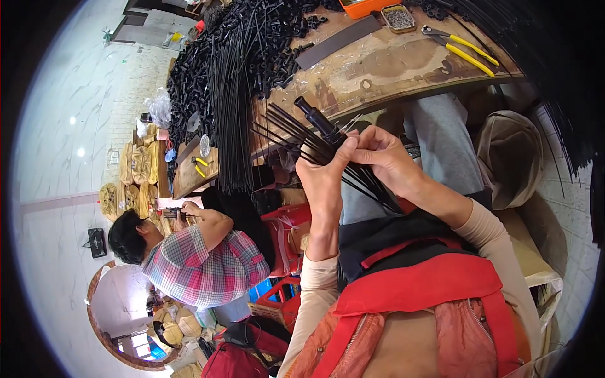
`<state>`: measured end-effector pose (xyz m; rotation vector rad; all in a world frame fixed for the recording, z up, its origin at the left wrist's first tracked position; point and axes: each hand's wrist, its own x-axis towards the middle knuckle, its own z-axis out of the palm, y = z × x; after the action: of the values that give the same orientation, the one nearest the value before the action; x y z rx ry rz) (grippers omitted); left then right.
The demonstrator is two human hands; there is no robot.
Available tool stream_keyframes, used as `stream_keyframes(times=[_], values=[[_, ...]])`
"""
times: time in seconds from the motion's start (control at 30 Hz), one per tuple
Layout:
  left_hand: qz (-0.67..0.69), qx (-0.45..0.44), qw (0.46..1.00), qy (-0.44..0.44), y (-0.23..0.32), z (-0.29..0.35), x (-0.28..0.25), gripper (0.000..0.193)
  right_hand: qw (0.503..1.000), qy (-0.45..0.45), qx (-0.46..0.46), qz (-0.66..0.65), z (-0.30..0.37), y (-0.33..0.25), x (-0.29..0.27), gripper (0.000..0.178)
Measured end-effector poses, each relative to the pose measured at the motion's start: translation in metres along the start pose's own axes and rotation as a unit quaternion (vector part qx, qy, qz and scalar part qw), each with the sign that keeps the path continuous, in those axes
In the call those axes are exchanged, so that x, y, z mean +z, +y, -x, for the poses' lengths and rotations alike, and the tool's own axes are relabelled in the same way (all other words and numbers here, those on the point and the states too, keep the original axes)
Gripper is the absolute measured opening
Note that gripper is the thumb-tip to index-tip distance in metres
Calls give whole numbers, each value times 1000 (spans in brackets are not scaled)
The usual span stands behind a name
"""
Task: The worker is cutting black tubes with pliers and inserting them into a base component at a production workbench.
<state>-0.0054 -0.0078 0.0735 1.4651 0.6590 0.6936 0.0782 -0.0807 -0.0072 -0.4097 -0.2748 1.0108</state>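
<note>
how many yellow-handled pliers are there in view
2: one pair of pliers on the right of the near wooden table, another pair on the wooden board near the co-worker. More could be hidden under the black parts.

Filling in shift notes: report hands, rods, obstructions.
Left hand holding black rods and black tube. Right hand pinched close beside, contents hidden. Nothing visibly blocking; pliers on table.

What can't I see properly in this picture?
In the head view:
Thin, straight black rods: middles hidden behind the left hand.
Black, stepped plastic tube: lower end hidden by the thumb.
Orange plastic box: cut off by the upper edge.
Tiny silvery metal bits, top right: too small to tell apart.
</note>
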Motion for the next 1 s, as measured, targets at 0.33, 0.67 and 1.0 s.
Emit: stream_keyframes(times=[0.33, 0.67, 1.0], values=[[-13, 25, 999, -16, -1, -3, 6, 12, 998, 0, 55, -40, -1, -3, -9, 13], [-60, 63, 994, -61, -6, 1, -1, 20, 999, -16, -14, 38, 11, 4, -1, 9], [-197, 109, 973, -45, -4, 15, -11, 16, 991, -81, 106, -27, 17, -1, 5, 27]])
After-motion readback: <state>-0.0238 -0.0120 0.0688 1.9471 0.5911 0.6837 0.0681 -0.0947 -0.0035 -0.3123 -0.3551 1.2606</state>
